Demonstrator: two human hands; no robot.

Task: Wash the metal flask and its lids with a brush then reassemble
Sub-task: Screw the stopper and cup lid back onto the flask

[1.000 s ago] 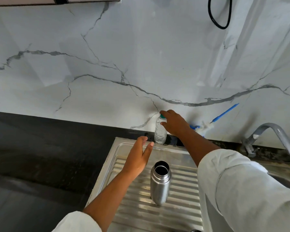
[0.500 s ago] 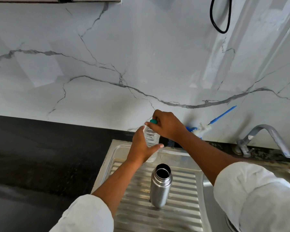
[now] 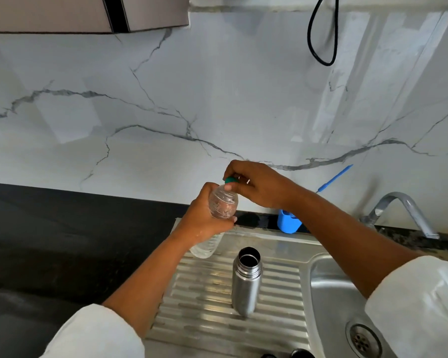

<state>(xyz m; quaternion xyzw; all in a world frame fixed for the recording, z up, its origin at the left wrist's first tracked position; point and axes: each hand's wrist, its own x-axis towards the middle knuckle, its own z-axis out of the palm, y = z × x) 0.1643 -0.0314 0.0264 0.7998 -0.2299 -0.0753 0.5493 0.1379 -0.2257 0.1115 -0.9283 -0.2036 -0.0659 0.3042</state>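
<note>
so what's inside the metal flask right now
The metal flask stands upright and uncapped on the draining board. Through its open mouth only a dark upper wall shows; nothing sticks out. The bottom is in shadow, so any liquid there cannot be seen.

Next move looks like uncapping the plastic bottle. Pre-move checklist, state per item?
1. Left hand grips plastic bottle body: ok.
2. Right hand pinches green cap: ok.
3. Cap removed: not ok, it is on.
4. Metal flask upright, mouth open, on drainboard: ok.
5. Bottle above flask mouth: not ok, held behind it, to the left.
6. What is in the bottle: cannot tell.
</note>
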